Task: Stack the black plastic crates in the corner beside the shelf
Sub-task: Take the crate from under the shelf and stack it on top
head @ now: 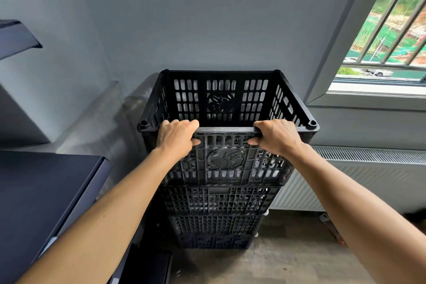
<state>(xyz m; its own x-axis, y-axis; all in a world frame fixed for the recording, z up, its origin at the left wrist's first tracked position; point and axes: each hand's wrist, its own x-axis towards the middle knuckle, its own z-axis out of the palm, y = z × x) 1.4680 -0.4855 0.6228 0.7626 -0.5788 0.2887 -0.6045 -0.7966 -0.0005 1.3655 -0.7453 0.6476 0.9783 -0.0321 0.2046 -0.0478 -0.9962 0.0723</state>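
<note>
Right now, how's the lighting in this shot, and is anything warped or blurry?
In the head view, daylight enters from the window at the right, so the top crate shows bright slots while the lower crates sit in shadow; a soft shadow falls on the wall to its left; wide-angle distortion bends the window frame and stretches both forearms; the left hand and right hand look sharp.

Floor point(288, 260): grey-brown, bare in front of the stack and to its right.
On the floor: a stack of black crates point(214, 219), the bottom crate point(215, 241) resting on it, in the corner by the grey wall.
Top crate point(227, 108): upright on the stack, open side up.
Shelf point(43, 191): dark, just left of the stack; its top board looks bare.
Upper shelf board point(16, 37): dark, at the left edge; its top is not visible.
</note>
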